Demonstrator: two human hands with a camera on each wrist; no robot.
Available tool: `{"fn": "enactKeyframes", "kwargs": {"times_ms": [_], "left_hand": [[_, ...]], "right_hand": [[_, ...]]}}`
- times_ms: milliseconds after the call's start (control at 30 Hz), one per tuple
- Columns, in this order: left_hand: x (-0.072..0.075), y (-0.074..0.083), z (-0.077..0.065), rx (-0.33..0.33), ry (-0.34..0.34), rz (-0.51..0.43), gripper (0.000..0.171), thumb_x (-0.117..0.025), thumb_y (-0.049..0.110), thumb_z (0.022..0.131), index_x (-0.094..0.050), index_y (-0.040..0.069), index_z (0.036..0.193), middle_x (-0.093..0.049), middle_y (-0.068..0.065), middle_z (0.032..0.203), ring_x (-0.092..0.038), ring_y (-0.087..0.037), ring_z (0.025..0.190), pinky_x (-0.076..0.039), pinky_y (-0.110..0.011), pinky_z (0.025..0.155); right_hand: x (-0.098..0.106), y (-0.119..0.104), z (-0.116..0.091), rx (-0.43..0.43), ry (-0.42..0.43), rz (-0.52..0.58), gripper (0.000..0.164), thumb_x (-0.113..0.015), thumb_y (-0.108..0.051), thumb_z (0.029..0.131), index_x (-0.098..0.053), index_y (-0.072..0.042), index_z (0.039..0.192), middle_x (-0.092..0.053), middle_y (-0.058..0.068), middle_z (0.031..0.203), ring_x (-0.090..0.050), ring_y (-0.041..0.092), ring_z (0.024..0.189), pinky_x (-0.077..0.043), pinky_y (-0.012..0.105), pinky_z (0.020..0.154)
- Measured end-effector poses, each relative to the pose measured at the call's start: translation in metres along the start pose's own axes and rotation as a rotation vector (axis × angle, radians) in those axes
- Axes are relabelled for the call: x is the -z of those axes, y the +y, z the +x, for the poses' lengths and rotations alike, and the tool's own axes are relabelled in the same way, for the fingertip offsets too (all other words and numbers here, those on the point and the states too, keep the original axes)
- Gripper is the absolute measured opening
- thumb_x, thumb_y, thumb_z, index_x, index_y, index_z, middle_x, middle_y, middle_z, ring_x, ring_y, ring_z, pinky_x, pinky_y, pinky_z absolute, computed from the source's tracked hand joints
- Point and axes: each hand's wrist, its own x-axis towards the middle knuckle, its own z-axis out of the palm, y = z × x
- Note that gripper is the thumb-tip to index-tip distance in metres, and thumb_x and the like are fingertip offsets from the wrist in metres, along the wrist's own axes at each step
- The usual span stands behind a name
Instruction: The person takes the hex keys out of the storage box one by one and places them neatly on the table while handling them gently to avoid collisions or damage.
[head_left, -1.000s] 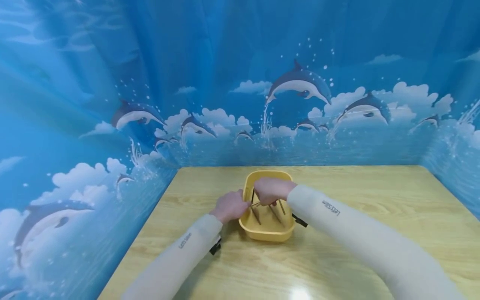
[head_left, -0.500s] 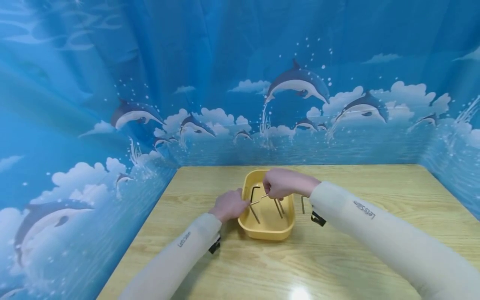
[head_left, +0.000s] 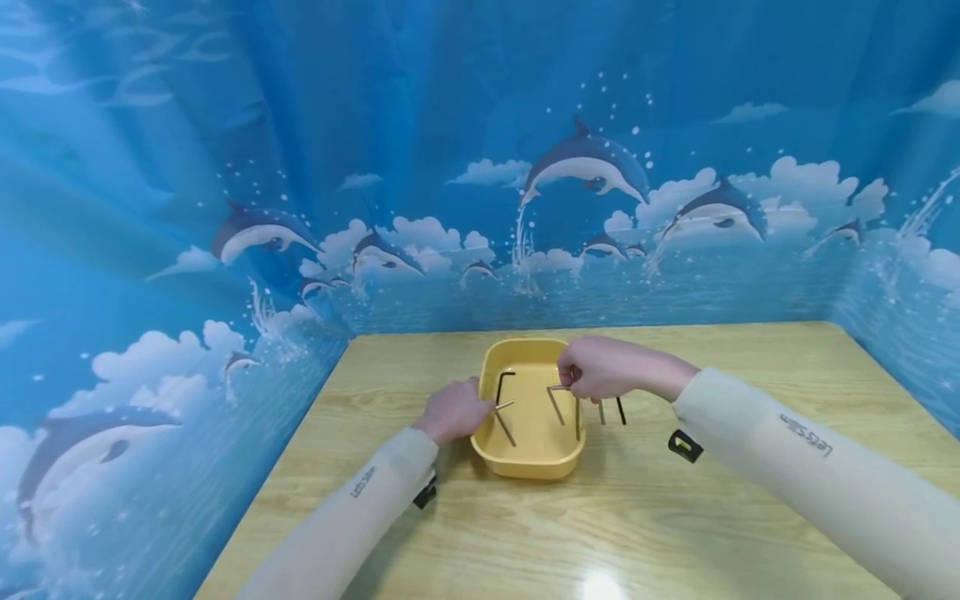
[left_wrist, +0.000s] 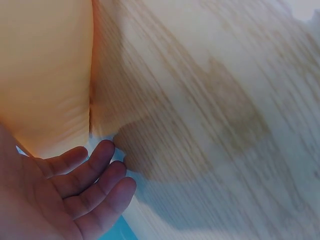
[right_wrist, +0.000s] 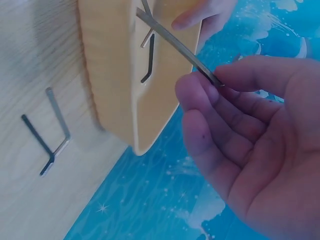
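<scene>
A yellow plastic bin stands on the table. My left hand grips its left rim, thumb over the inside and fingers along the outer wall; in the left wrist view those fingers are loosely bent. My right hand, above the bin's right rim, pinches a metal hex key between thumb and fingertips. Inside the bin, a black hex key and a metal one lie near the left wall. Another rod shows by the right wall, its upper end hidden under the hand.
Right of the bin, a silver hex key and a black hex key lie on the wooden table. A blue dolphin-print curtain rises behind the table and along its sides.
My right hand has moved right from over the bin's middle to its right rim, a hex key now pinched in it. Two keys on the table have come into view. My left hand stays on the rim.
</scene>
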Motion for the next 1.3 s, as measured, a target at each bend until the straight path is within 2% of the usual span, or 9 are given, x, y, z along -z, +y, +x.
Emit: {"fn": "enactKeyframes", "kwargs": {"times_ms": [233,467,600,767,867,1133,1300], "left_hand": [[0.002,0.0,0.001,-0.003,0.002,0.013,0.047,-0.049,0.043,0.098,-0.062,0.007,0.125,-0.067,-0.008,0.094,-0.06,-0.02,0.076,-0.05,-0.039,0.072],[0.005,0.003,-0.001,-0.006,-0.005,-0.008,0.047,-0.05,0.042,0.099,-0.061,0.006,0.127,-0.068,-0.008,0.097,-0.061,-0.02,0.078,-0.051,-0.04,0.075],[0.006,0.004,-0.001,-0.007,-0.005,-0.022,0.047,-0.051,0.042,0.098,-0.061,0.005,0.127,-0.068,-0.008,0.097,-0.061,-0.019,0.078,-0.051,-0.04,0.075],[0.007,0.002,-0.002,-0.001,-0.011,-0.033,0.044,-0.051,0.04,0.098,-0.061,0.005,0.123,-0.065,-0.006,0.09,-0.06,-0.019,0.073,-0.05,-0.038,0.071],[0.006,0.0,-0.003,0.002,-0.007,-0.031,0.042,-0.051,0.039,0.098,-0.062,0.005,0.122,-0.064,-0.005,0.087,-0.059,-0.019,0.072,-0.049,-0.038,0.07],[0.003,-0.001,-0.004,0.002,-0.009,-0.042,0.042,-0.051,0.041,0.098,-0.063,0.008,0.121,-0.064,-0.003,0.085,-0.06,-0.017,0.071,-0.049,-0.036,0.069],[0.002,0.001,-0.003,-0.004,-0.012,-0.04,0.042,-0.051,0.04,0.099,-0.062,0.007,0.122,-0.063,-0.003,0.085,-0.06,-0.017,0.07,-0.049,-0.035,0.068]], "right_hand": [[-0.003,0.018,-0.014,0.022,0.048,0.062,0.014,-0.055,0.002,0.09,-0.064,-0.009,0.088,-0.062,0.003,0.075,-0.065,0.019,0.064,-0.05,0.03,0.059],[0.002,0.035,-0.031,0.0,0.082,0.139,0.012,-0.054,0.002,0.09,-0.061,-0.008,0.089,-0.064,0.007,0.075,-0.066,0.019,0.063,-0.05,0.032,0.065],[0.005,0.046,-0.038,-0.031,0.074,0.16,0.011,-0.054,0.002,0.091,-0.062,-0.007,0.092,-0.064,0.007,0.075,-0.065,0.018,0.064,-0.048,0.032,0.064],[-0.009,0.066,-0.039,-0.086,0.016,0.212,0.015,-0.054,0.007,0.088,-0.06,-0.007,0.087,-0.062,0.007,0.073,-0.062,0.018,0.061,-0.048,0.033,0.061],[-0.019,0.077,-0.037,-0.09,-0.002,0.219,0.018,-0.053,0.01,0.084,-0.06,-0.007,0.085,-0.062,0.007,0.07,-0.059,0.018,0.059,-0.048,0.031,0.058],[-0.036,0.1,-0.036,-0.134,-0.008,0.229,0.013,-0.056,0.009,0.086,-0.065,-0.001,0.087,-0.061,0.005,0.066,-0.053,0.012,0.055,-0.044,0.027,0.054],[-0.041,0.109,-0.037,-0.125,0.007,0.228,0.013,-0.056,0.008,0.086,-0.066,-0.002,0.088,-0.057,0.003,0.062,-0.047,0.011,0.051,-0.04,0.027,0.053]]}}
